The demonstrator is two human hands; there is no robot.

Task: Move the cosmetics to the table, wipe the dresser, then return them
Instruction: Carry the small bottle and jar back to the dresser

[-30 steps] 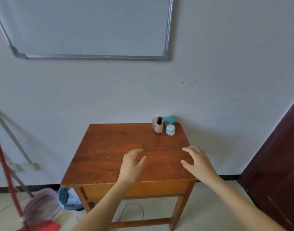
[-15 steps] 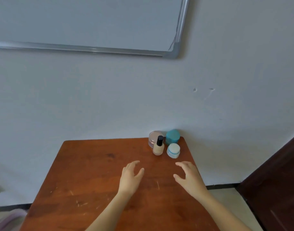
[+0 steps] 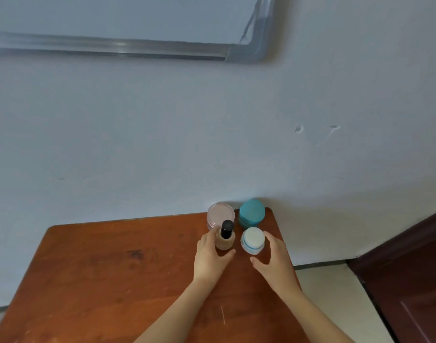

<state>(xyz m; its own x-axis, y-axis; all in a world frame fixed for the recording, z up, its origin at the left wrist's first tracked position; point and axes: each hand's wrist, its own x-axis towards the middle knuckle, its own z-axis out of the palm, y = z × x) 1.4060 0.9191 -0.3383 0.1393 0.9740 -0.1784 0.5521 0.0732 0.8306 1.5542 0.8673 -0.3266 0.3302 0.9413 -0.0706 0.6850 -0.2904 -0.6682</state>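
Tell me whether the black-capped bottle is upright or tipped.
Upright: the bottle stands on its base on the wooden top, with its black cap pointing up.

A pale wall (image 3: 137,132) is carrying a metal-framed whiteboard (image 3: 113,16) above a scratched wooden counter (image 3: 100,280). A dark door (image 3: 415,280) is standing at the right, with light floor (image 3: 335,293) showing between them.
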